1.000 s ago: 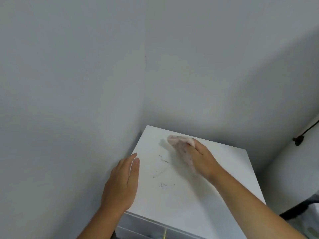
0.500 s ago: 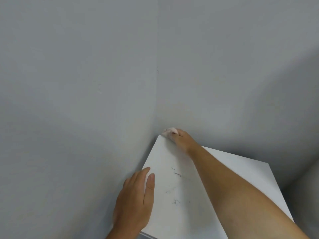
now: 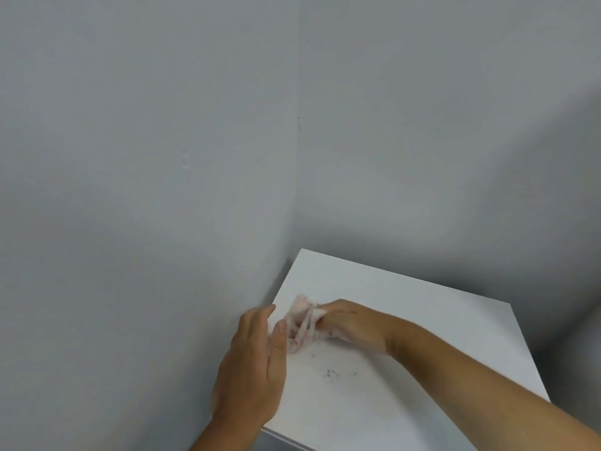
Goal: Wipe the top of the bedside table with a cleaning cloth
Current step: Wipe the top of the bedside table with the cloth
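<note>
The white bedside table stands in a wall corner, its flat top filling the lower right. My right hand presses a crumpled pale pink cleaning cloth onto the top near the left edge. My left hand lies flat, fingers together, along the table's left edge, its fingertips next to the cloth. Small dark smudges remain on the top just in front of the cloth.
Grey walls meet in a corner right behind the table's far left corner. The left wall runs close along the table's left side. A drawer front edge shows below the top at the bottom.
My right hand has pulled the cloth back from the far corner to the left-middle of the top, over the upper smudges. My left hand stays on the left edge.
</note>
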